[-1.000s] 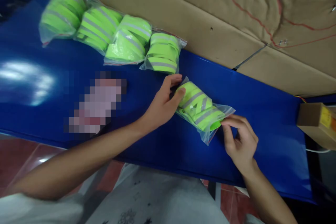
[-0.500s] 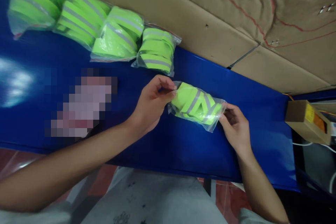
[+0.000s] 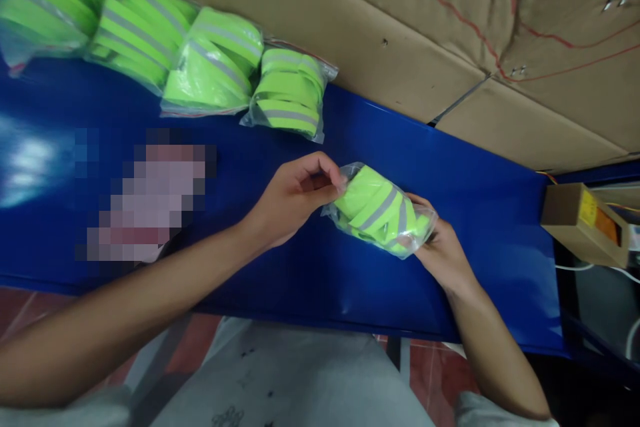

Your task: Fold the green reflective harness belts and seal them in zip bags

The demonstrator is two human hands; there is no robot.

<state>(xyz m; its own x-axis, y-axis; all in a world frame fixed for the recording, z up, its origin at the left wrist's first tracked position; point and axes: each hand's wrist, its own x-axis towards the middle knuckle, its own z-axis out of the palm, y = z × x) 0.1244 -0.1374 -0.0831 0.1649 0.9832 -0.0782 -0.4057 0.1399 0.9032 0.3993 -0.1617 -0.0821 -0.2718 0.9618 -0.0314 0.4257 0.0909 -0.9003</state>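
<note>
Between my hands is a clear plastic bag (image 3: 383, 210) with neon-yellow, grey-striped reflective bands folded inside. My left hand (image 3: 303, 197) pinches the bag's left edge between thumb and fingers. My right hand (image 3: 440, 247) grips its right end, with some fingers behind or under the plastic and partly hidden. The bag is held over the blue table surface (image 3: 280, 280); whether it touches the table I cannot tell.
Several similar filled bags (image 3: 213, 63) lie in a row along the back, against a brown covered panel (image 3: 350, 27). A pixelated patch covers something pinkish (image 3: 155, 193) on the left. A cardboard box (image 3: 583, 223) stands at the right end, near white cables.
My right hand has moved from pinching the bag's right edge to gripping further around and under that end. The bag now looks more bunched. The view has shifted slightly.
</note>
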